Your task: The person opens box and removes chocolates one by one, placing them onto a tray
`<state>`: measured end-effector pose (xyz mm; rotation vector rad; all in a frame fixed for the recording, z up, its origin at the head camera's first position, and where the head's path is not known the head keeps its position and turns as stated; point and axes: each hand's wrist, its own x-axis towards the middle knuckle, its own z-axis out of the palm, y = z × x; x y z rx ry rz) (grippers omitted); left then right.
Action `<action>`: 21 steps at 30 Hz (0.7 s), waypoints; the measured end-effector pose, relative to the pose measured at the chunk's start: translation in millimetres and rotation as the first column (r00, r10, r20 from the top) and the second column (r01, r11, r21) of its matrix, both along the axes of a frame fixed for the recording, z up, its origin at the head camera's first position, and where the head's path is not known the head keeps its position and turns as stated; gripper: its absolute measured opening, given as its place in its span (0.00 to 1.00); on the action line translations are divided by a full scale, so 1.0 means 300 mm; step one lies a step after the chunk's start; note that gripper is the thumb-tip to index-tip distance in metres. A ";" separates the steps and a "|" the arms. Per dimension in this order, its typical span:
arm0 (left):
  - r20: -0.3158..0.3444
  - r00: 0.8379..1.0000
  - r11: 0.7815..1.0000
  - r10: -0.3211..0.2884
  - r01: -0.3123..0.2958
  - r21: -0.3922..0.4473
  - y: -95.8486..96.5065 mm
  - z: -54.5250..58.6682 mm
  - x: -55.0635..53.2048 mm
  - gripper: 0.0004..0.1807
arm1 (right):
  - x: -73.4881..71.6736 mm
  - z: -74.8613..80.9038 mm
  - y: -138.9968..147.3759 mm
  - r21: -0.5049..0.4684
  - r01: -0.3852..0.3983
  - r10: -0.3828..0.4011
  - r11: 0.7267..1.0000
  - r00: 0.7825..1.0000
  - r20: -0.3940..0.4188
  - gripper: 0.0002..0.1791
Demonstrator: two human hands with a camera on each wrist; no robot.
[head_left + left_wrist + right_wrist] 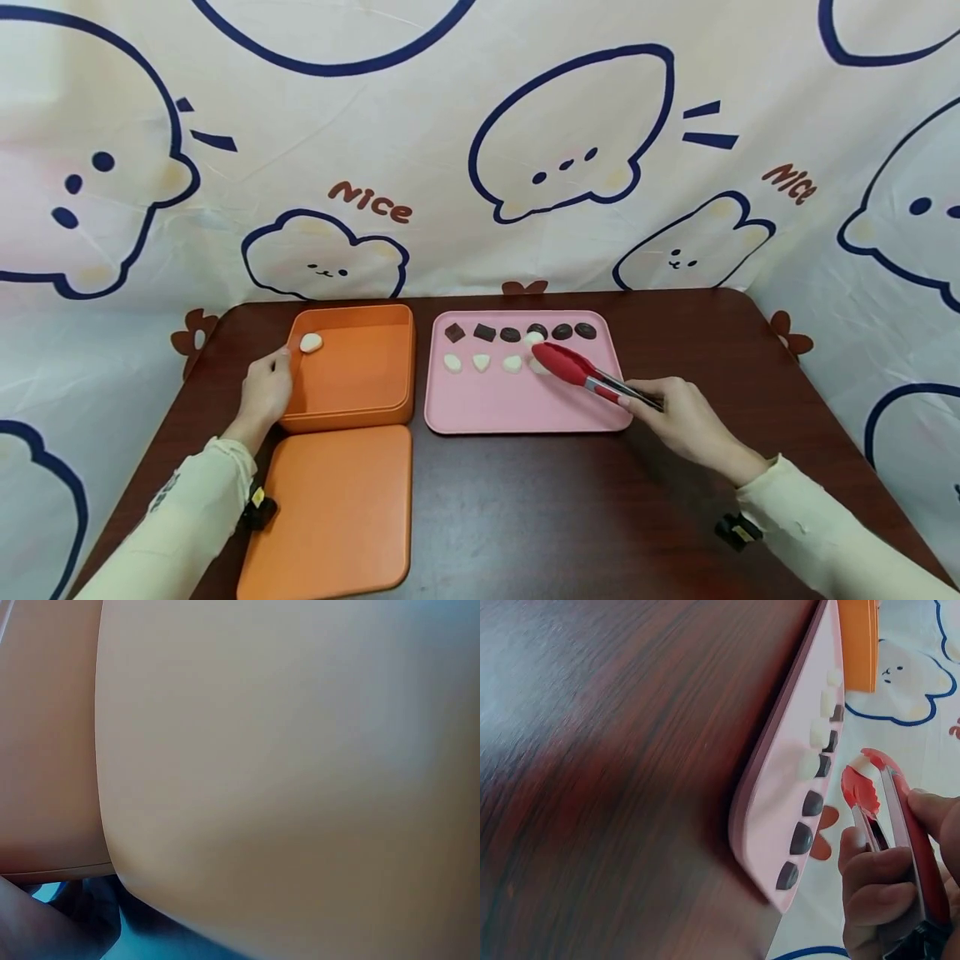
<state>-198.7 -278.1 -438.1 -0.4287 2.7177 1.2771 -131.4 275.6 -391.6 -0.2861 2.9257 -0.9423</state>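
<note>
My right hand (pixel 686 417) grips a pair of tongs (pixel 600 385) with red tips and metal arms. In the right wrist view, a white candy piece (pixel 864 765) is pinched between the tong tips, raised over the pink tray (pixel 517 417). Two rows of chocolates lie on that tray: a back row of dark pieces (pixel 510 335) and a front row of white pieces (pixel 512 364). At the orange box (pixel 352 375), my left hand (pixel 266 387) holds the left wall, thumb by the rim. One white piece (pixel 311 342) lies inside the box, near its back left corner.
An orange lid (pixel 337 517) lies flat in front of the box. The dark wooden table (pixel 555 508) extends in front of the tray and to its right. Behind the table hangs a white cloth (pixel 450 125) with cartoon prints.
</note>
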 end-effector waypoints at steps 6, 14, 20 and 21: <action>-0.015 1.000 1.000 0.019 -0.019 -0.002 0.004 -0.005 0.001 0.37 | -0.001 -0.003 0.044 0.018 0.001 -0.002 1.000 1.000 0.030 0.21; 0.010 1.000 1.000 0.017 -0.017 0.004 0.005 -0.004 0.004 0.36 | 0.010 -0.007 0.093 0.035 0.013 -0.016 0.999 0.997 0.082 0.24; -0.002 1.000 1.000 0.023 -0.023 -0.002 0.009 -0.004 0.002 0.36 | 0.023 -0.010 0.111 0.038 -0.011 0.006 0.999 0.993 0.117 0.24; -0.002 1.000 1.000 0.022 -0.022 -0.002 0.009 -0.004 0.001 0.36 | 0.024 -0.011 0.113 0.037 -0.014 0.010 0.999 0.993 0.119 0.23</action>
